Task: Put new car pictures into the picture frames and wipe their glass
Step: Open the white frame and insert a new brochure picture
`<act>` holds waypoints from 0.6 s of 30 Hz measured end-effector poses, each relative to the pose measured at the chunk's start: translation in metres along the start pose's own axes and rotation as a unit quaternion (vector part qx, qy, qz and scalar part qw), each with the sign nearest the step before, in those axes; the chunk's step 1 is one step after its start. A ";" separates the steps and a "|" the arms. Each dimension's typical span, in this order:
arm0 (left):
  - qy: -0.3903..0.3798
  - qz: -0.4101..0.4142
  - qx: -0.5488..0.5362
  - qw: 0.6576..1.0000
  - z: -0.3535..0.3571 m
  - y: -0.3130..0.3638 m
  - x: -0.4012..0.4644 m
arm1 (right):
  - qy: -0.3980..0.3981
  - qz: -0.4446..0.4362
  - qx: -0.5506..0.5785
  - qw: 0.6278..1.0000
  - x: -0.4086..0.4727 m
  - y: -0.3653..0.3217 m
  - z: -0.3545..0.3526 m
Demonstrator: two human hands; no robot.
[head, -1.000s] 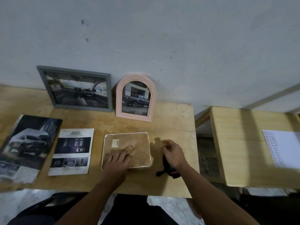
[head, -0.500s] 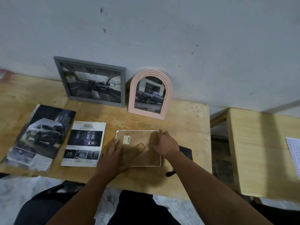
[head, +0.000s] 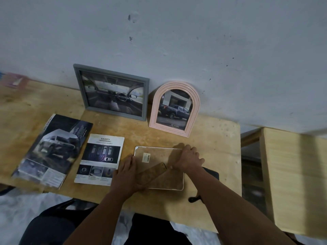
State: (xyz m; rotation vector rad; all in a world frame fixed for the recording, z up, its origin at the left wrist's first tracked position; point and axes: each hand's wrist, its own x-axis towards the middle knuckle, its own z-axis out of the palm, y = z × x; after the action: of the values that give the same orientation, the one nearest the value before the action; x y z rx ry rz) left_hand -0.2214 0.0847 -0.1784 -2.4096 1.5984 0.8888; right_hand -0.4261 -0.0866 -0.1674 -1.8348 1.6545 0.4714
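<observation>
Left hand (head: pixel 126 171): ours, nearest to us, lying on the near-left corner of the face-down frame. Fingers are straight and close together, pointing away from us along the frame's left edge, palm over the foot of the fold-out stand.
Right hand (head: pixel 188 159): on the far-right part of the same frame, fingers curled over toward its far edge. We honestly can't tell if it's really gripping the rim or just pressing on it.
Face-down frame (head: pixel 159 169): white-rimmed rectangular picture frame with rounded corners, lying flat with its brown cork-looking back up, near the front middle of the table. There's a small pale sticker (head: pixel 146 157) on the back and a brown easel stand (head: pixel 153 173) running diagonally across it.
Black object (head: pixel 210 174): dark thing just right of the frame, mostly hidden under our right forearm, can't say what it is.
Table (head: pixel 212 144): light plywood top, scuffed and spotty.
Safety leaflet (head: pixel 100 160): white sheet headed "SAFETY" with car photos, just left of the frame.
Car brochure (head: pixel 53 149): bigger dark glossy one showing an SUV, further left.
Pink arched frame (head: pixel 174 108): upright against the wall, holds a dark pickup picture.
Grey rectangular frame (head: pixel 113 91): to its left, also leaning on the wall, with a car interior picture.
Wall (head: pixel 177 41): pale, a few dark specks.
</observation>
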 end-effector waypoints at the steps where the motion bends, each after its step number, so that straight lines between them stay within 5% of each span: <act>1: 0.000 0.000 0.003 1.000 0.000 0.000 0.000 | -0.004 0.001 0.008 1.000 0.002 -0.001 0.000; 18: 0.011 0.007 0.041 0.999 -0.008 0.006 -0.002 | -0.039 -0.020 0.157 0.987 -0.007 0.008 -0.008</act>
State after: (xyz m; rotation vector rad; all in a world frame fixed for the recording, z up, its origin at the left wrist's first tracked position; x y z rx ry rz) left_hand -0.2236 0.0805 -0.1691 -2.3624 1.6275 0.7858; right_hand -0.4357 -0.0867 -0.1589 -1.5930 1.5391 0.2441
